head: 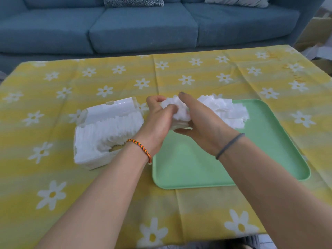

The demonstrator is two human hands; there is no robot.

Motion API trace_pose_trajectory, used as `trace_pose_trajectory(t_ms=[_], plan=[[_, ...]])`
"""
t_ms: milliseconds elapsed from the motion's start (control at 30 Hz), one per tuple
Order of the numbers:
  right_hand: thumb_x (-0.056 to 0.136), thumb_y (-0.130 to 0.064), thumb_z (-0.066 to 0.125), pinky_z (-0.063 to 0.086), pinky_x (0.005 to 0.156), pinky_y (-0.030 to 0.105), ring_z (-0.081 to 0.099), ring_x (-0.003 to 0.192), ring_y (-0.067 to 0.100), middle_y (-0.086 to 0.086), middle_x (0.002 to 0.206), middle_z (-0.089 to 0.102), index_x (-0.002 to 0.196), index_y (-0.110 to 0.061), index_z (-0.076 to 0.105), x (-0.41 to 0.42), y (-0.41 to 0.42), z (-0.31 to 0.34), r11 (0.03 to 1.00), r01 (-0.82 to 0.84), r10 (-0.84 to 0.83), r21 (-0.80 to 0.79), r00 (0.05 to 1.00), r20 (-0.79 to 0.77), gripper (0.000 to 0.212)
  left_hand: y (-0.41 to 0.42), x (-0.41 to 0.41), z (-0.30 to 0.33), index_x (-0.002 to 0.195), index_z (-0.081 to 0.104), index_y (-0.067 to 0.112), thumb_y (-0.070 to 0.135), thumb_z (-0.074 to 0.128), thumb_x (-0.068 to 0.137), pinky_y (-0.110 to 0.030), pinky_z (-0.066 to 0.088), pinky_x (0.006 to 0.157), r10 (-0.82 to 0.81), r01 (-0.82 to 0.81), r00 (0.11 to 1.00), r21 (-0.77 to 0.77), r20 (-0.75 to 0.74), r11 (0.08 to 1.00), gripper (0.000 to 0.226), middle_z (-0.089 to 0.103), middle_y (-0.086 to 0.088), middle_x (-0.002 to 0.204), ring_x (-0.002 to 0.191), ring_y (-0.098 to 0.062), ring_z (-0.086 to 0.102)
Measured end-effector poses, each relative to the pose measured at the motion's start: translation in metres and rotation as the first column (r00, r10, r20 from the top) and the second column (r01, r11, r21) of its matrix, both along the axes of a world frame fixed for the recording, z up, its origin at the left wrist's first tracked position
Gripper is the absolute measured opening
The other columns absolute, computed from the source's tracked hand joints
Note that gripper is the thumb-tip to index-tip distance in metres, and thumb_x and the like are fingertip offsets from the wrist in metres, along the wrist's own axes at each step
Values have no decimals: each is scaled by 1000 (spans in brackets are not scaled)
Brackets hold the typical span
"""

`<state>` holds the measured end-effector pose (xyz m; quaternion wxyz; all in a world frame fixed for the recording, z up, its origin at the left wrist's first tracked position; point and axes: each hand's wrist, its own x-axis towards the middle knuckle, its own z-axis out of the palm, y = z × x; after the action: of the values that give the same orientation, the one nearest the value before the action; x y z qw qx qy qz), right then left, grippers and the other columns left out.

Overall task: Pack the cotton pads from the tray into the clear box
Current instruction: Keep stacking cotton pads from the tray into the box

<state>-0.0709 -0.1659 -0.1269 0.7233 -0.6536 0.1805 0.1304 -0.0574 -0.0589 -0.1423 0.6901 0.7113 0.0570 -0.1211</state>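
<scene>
— White cotton pads (177, 109): where do we log them?
— Bunched in our left hand (158, 119) and right hand (203, 126), both grasping, over the green tray (197, 168)'s far-left corner; clear box (106, 130) beside it.

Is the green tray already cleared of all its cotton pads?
No, a loose pile of cotton pads lies along the far edge of the green tray, and both hands hold another bunch above it.

You are in a home living room.
Ahead of you a blue-grey fabric sofa (143, 27) with a patterned cushion (133, 1) runs along the far side, and your tabletop (197, 69) wears a yellow cloth printed with white daisies.
</scene>
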Motion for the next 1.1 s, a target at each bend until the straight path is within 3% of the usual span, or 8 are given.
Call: trace_pose_trajectory(t_ms=[133, 333, 467, 567, 633, 733, 833, 1100], plan=[[98, -26, 53, 54, 77, 31, 70, 93, 22, 5, 99, 71, 111, -14, 64, -3, 11, 4, 998, -67, 68, -13, 993, 94, 20, 24, -1, 4, 106, 43, 36, 39, 61, 72, -47, 50, 99, -33, 31, 999, 49, 24, 998, 39, 71, -15, 117, 108, -29, 69], [99, -18, 49, 52, 73, 32, 67, 81, 21, 10, 92, 69, 112, -4, 65, -6, 44, 5, 989, -146, 141, 20, 976, 165, 25, 67, -2, 6, 123, 43, 31, 40, 50, 95, -35, 47, 81, -60, 50, 997, 220, 42, 974, 31, 65, -5, 114, 104, -23, 63], [97, -21, 53, 48, 70, 30, 65, 75, 17, 4, 86, 69, 105, -11, 69, -7, 61, 6, 976, -211, 204, 45, 971, 121, 20, 108, -6, 8, 108, 56, 32, 46, 43, 88, -34, 43, 86, -85, 79, 996, 326, 6, 942, 28, 59, 6, 102, 100, -16, 55], [92, -24, 62, 52, 71, 34, 65, 76, 19, 6, 86, 67, 97, -10, 65, -4, 74, 8, 963, -259, 265, -69, 960, 95, 15, 145, -7, 11, 106, 53, 32, 36, 38, 101, -29, 41, 77, 34, -55, 998, 457, 56, 888, 16, 63, 3, 111, 102, -18, 53], [84, -31, 70, 60, 75, 36, 70, 89, 24, 11, 101, 68, 107, -6, 59, -3, 87, 8, 931, -282, 303, -231, 951, 59, 36, 171, -9, 7, 121, 49, 27, 31, 42, 102, -35, 40, 85, 78, -126, 992, 637, 104, 760, 21, 58, -3, 117, 117, -25, 49], [82, -40, 71, 60, 72, 35, 67, 89, 21, 4, 103, 62, 119, -14, 52, -2, 107, 9, 778, -299, 378, -552, 925, 31, 49, 194, -19, -5, 141, 38, 21, 36, 61, 93, -38, 32, 107, 21, -41, 999, 821, 35, 569, 56, 40, -12, 143, 137, -31, 35], [86, -42, 65, 43, 55, 25, 59, 78, 19, -1, 88, 56, 118, -12, 48, 2, 123, 11, 503, -266, 503, -823, 864, 28, 47, 199, -27, -15, 148, 24, 24, 39, 73, 86, -33, 38, 98, -68, 78, 997, 822, -48, 564, 81, 28, -11, 148, 130, -30, 42], [84, -46, 65, 38, 54, 22, 47, 70, 7, -3, 93, 51, 118, -16, 49, 7, 149, 24, 167, -330, 624, -929, 765, -159, 48, 198, -23, -17, 129, 26, 19, 35, 75, 85, -35, 43, 70, -112, 40, 993, 824, 28, 565, 68, 37, -7, 122, 90, -30, 58]])
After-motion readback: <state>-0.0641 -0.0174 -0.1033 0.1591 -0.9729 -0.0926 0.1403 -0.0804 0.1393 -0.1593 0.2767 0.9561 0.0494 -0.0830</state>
